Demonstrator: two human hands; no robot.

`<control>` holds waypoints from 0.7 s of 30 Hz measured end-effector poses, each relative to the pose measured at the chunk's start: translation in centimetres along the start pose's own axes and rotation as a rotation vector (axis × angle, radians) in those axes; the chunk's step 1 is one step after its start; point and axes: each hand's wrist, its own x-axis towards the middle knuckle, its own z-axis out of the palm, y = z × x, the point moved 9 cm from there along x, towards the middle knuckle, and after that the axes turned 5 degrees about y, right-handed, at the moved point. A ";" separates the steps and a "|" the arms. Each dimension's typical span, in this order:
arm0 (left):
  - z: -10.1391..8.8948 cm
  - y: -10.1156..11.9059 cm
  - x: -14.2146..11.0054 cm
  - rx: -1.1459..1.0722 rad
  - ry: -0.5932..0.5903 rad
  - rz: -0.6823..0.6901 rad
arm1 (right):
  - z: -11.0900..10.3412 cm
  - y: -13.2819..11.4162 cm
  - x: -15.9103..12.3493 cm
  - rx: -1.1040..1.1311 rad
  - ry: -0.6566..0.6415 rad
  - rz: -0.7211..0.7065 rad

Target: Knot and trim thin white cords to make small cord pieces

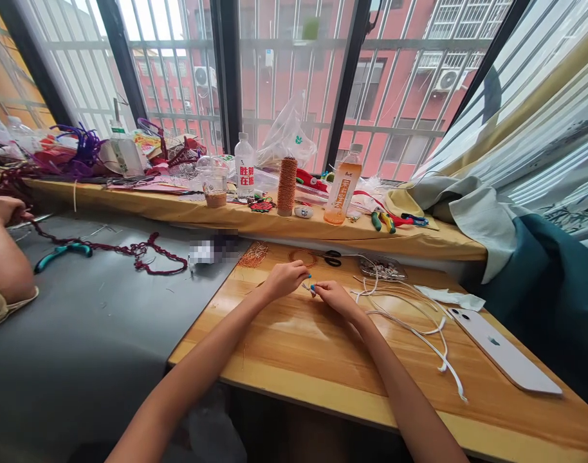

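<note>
My left hand (285, 280) and my right hand (333, 297) meet over the wooden table (294, 366), fingertips almost touching. Between them shows a small whitish piece (306, 287), too small to name. The right fingers pinch at its end; the left thumb and finger are pressed together just above it, perhaps on a thin strand. Beyond the hands lie a coil of copper-coloured wire (303, 258) and black-handled scissors (332, 258). A bundle of short cut wires (254, 254) rests at the table's far left corner. White cords (410, 315) spread to the right of my right hand.
A clear tray of small pieces (383, 268), a tissue (451, 298) and a phone (506, 350) lie right. The sill holds a wire spool (287, 186), bottles (343, 186) and pliers (383, 220). A co-worker's hand (4, 211) holds dark red braided cord (110, 246) over the grey table.
</note>
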 end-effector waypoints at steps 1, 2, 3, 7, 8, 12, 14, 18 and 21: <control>-0.1 0.5 -0.1 0.008 0.008 0.017 | -0.3 0.2 0.2 -0.013 0.031 0.000; 0.0 1.0 -0.1 0.008 0.011 0.033 | -0.6 0.5 0.4 -0.021 0.068 0.003; 0.1 1.4 -0.2 -0.002 0.008 0.045 | -1.0 0.9 0.6 -0.022 0.106 0.008; 1.6 1.4 -0.3 -0.109 -0.057 0.045 | -1.8 1.6 1.0 0.002 0.186 0.012; 1.9 1.1 -0.3 -0.142 -0.076 0.040 | -1.7 1.4 1.0 0.008 0.177 0.004; 2.2 -0.5 -0.1 -0.167 -0.112 0.004 | -0.6 0.1 0.4 -0.017 0.070 -0.039; 1.7 -1.0 0.0 -0.087 -0.105 -0.016 | -0.1 -0.3 0.1 -0.066 0.010 -0.054; 0.9 0.9 -0.3 0.126 -0.099 0.121 | 0.1 -0.1 -0.1 -0.192 -0.009 -0.079; 1.3 3.8 -1.1 0.230 -0.114 0.302 | -0.8 0.5 0.3 -0.263 0.098 -0.083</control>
